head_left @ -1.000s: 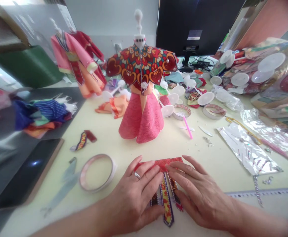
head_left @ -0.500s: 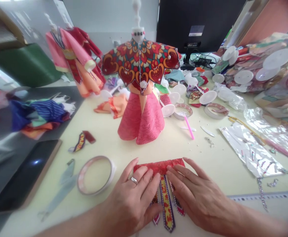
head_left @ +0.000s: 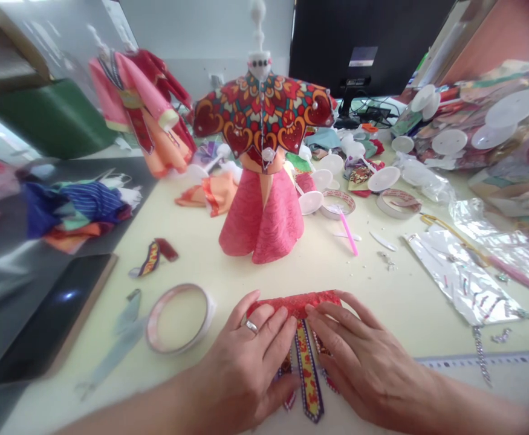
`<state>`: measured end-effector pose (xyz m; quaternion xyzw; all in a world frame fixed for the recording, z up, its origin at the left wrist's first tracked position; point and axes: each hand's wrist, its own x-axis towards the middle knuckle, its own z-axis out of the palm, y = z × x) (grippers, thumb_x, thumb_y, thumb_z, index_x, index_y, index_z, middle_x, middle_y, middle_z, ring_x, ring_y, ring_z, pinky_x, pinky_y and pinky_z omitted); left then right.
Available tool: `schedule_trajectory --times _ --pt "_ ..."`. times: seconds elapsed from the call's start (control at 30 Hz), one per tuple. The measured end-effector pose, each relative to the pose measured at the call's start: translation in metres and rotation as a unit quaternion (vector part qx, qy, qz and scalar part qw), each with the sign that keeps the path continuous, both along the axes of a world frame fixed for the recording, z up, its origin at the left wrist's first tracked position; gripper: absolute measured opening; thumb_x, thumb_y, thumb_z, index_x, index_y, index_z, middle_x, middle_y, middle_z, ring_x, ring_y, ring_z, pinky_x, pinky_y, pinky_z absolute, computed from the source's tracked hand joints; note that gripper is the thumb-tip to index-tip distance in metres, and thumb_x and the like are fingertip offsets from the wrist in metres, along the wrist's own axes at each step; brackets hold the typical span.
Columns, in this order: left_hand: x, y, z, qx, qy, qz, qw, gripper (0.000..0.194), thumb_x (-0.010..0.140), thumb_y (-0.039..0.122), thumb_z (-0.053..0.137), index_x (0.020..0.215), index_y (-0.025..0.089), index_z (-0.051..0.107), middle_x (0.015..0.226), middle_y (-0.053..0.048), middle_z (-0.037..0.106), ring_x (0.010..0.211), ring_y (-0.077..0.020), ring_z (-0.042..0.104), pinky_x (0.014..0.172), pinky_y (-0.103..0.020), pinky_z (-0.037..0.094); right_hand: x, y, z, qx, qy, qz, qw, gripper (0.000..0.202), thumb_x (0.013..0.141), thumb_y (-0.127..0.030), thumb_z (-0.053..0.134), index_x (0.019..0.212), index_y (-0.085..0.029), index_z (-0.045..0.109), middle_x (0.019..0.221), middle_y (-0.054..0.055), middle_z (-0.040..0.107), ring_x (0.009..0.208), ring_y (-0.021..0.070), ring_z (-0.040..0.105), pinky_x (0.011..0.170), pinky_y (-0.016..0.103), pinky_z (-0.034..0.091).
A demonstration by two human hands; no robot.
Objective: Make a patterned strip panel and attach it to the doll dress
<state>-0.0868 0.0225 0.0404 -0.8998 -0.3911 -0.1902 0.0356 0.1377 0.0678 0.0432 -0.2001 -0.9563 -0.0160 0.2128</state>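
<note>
A red patterned fabric band (head_left: 298, 302) lies crosswise on the table in front of me, with narrow trimmed strips hanging toward me. The middle strip (head_left: 308, 374) is yellow and red with a dark, dotted border and a pointed end. My left hand (head_left: 255, 356), with a ring on one finger, rests its extended fingers on the band's left part; its thumb lies near the left strip. My right hand (head_left: 364, 350) lies flat over the right part, partly covering the right strip (head_left: 325, 362). Both hands are open, fingertips pressing on the band.
A small dress form in a patterned cape and pink skirt (head_left: 262, 211) stands ahead. Tape rolls (head_left: 153, 326), grey thread snips (head_left: 114, 344) and a phone (head_left: 51, 320) lie left. A pink stick (head_left: 348, 232), a bag of trims (head_left: 468, 272) and a ruler (head_left: 509, 357) lie right.
The view has shifted slightly, so surrounding things sit a little further right. Both hands stay on the red band with almost no movement; the right hand covers slightly more of the right strip.
</note>
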Motion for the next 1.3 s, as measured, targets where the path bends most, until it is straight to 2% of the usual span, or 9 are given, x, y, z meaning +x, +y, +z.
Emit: schedule_trajectory --times 0.1,0.2,0.3,0.43,0.67,0.9,1.13,1.2,1.3 --pt "-0.001 0.0 0.001 -0.007 -0.002 0.0 1.0 0.047 0.087 0.037 0.053 0.12 0.005 0.057 0.118 -0.015 0.063 0.108 -0.032 0.054 0.102 -0.057 0.031 0.0 0.001 0.002 -0.036 0.011 -0.013 0.999 0.034 0.086 -0.011 0.043 0.117 -0.002 0.053 0.107 0.013 0.067 0.107 0.0259 0.053 0.105 0.048 0.029" --pt "-0.003 0.001 0.002 -0.007 -0.002 -0.004 1.0 0.044 0.088 0.035 0.052 0.12 0.006 0.057 0.122 -0.015 0.06 0.114 -0.0328 0.05 0.103 -0.056 0.03 0.001 0.002 0.004 -0.064 0.003 -0.004 0.998 0.036 0.086 -0.013 0.046 0.121 -0.006 0.051 0.121 0.012 0.061 0.118 0.0255 0.046 0.109 0.047 0.023" --pt "-0.003 0.002 0.002 -0.018 0.003 -0.011 1.0 0.047 0.088 0.035 0.051 0.125 0.006 0.053 0.128 -0.015 0.056 0.121 -0.0339 0.045 0.105 -0.057 0.027 0.0 0.002 0.006 -0.075 -0.03 0.013 0.997 0.039 0.088 -0.022 0.049 0.125 -0.008 0.05 0.13 0.011 0.056 0.125 0.0261 0.041 0.11 0.047 0.021" --pt "-0.002 0.002 0.001 -0.039 0.024 -0.016 0.999 0.053 0.088 0.038 0.051 0.129 0.004 0.049 0.129 -0.016 0.055 0.12 -0.0346 0.045 0.105 -0.058 0.026 -0.004 0.002 0.007 -0.073 -0.048 0.01 0.996 0.041 0.089 -0.03 0.05 0.123 -0.007 0.051 0.122 0.012 0.061 0.121 0.0249 0.046 0.11 0.047 0.024" --pt "-0.001 0.003 0.001 -0.046 0.007 -0.021 0.999 0.053 0.086 0.038 0.052 0.127 0.004 0.05 0.127 -0.018 0.057 0.12 -0.0344 0.046 0.105 -0.059 0.028 -0.006 0.002 0.008 -0.084 -0.035 0.01 0.996 0.038 0.089 -0.028 0.049 0.121 -0.007 0.05 0.119 0.013 0.063 0.118 0.0251 0.049 0.107 0.048 0.029" --pt "-0.004 0.002 0.003 -0.013 -0.026 -0.015 0.999 0.043 0.088 0.035 0.053 0.119 0.007 0.057 0.123 -0.016 0.06 0.117 -0.034 0.049 0.103 -0.058 0.029 0.004 0.005 0.007 -0.051 0.065 0.009 0.997 0.034 0.084 -0.01 0.048 0.117 -0.003 0.05 0.108 0.013 0.066 0.115 0.0222 0.05 0.111 0.045 0.022" --pt "-0.001 0.003 -0.001 -0.061 -0.008 -0.025 0.998 0.053 0.087 0.041 0.053 0.127 0.006 0.05 0.128 -0.014 0.057 0.118 -0.0344 0.047 0.105 -0.059 0.025 0.001 0.004 0.003 -0.036 0.018 -0.016 0.999 0.034 0.084 -0.009 0.046 0.118 -0.002 0.05 0.099 0.012 0.067 0.105 0.0229 0.055 0.109 0.048 0.025" --pt "-0.001 0.004 0.0 -0.063 -0.007 -0.026 0.998 0.053 0.087 0.041 0.052 0.126 0.006 0.051 0.126 -0.015 0.058 0.115 -0.0336 0.049 0.105 -0.059 0.026 0.0 0.004 0.003 -0.02 0.011 -0.012 1.0 0.034 0.084 -0.009 0.044 0.117 -0.004 0.051 0.097 0.011 0.068 0.101 0.0234 0.057 0.107 0.05 0.028" --pt "-0.002 0.006 0.002 -0.055 -0.012 -0.027 0.998 0.052 0.087 0.043 0.052 0.125 0.007 0.053 0.122 -0.015 0.06 0.115 -0.0331 0.049 0.105 -0.058 0.027 0.0 0.005 0.004 -0.039 0.02 -0.019 0.999 0.032 0.084 -0.01 0.044 0.114 -0.009 0.053 0.095 0.009 0.069 0.098 0.0227 0.058 0.105 0.05 0.031"
